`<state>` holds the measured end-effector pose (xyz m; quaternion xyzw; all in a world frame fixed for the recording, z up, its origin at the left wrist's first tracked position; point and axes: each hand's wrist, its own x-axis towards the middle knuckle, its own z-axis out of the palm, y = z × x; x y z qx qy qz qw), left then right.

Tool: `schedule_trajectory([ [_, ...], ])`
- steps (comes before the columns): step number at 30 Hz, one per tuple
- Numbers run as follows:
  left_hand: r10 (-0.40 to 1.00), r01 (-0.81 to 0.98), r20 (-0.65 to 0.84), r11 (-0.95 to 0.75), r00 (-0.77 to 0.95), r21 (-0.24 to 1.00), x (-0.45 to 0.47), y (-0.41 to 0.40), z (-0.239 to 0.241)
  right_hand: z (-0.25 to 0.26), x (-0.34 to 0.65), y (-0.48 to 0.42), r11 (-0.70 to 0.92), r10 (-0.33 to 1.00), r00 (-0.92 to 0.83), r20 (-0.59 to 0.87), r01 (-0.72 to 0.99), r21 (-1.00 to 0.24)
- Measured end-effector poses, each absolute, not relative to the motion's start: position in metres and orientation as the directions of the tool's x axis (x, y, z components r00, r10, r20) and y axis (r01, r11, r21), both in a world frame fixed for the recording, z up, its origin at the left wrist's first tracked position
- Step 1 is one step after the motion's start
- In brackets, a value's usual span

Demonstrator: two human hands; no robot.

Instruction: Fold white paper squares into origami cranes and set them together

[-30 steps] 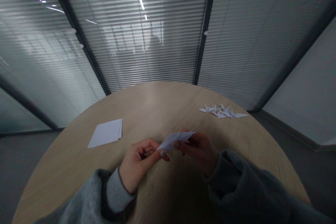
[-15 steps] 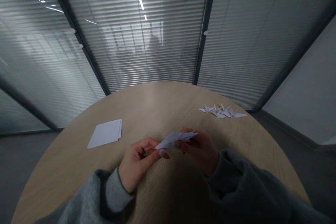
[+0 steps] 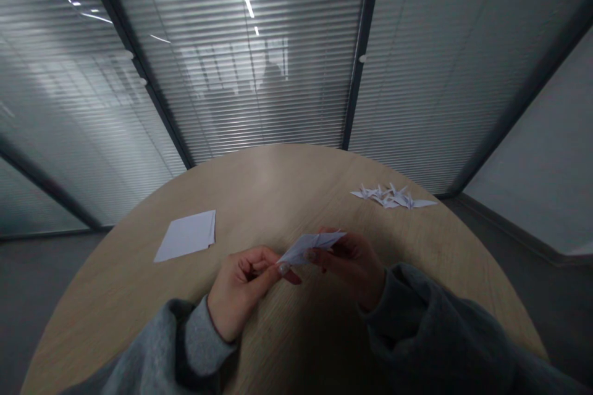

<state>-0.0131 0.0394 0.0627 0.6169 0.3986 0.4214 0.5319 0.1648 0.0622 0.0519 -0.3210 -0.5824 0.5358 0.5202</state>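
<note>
A folded piece of white paper, long and pointed at both ends, is held between my two hands above the table. My left hand pinches its left tip between thumb and fingers. Around its right half my right hand is closed, thumb on the near face and fingers behind. The fingers of the right hand hide part of the paper's far side and lower edge.
A small stack of white paper sheets lies on the left of the round wooden table. Several folded paper cranes are heaped near the right edge. Behind the table stands a glass partition with blinds.
My left thumb and fingers have shifted slightly on the left tip of the folded paper. The right hand has hardly moved, and the things on the table are unchanged.
</note>
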Motion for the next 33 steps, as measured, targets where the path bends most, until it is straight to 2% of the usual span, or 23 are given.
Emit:
schedule_trajectory([
  [9,0.939,0.193,0.132,-0.201,0.319,0.96,-0.012,0.038,0.057,0.038,0.167,0.063,0.192,0.918,-0.331,0.219,-0.111,-0.975],
  [16,0.948,0.1,0.098,-0.134,0.304,0.986,-0.011,0.041,0.058,0.037,0.167,0.064,0.235,0.919,-0.311,0.242,-0.06,-0.97],
  [20,0.955,0.093,0.093,-0.123,0.281,0.988,-0.01,0.041,0.057,0.041,0.168,0.064,0.237,0.933,-0.279,0.225,0.007,-0.972],
  [27,0.943,0.101,0.096,-0.135,0.319,0.986,-0.009,0.044,0.051,0.041,0.167,0.062,0.309,0.916,-0.27,0.297,0.002,-0.951],
  [33,0.942,0.091,0.11,-0.145,0.318,0.985,-0.009,0.044,0.052,0.04,0.167,0.064,0.328,0.902,-0.311,0.301,0.039,-0.944],
])
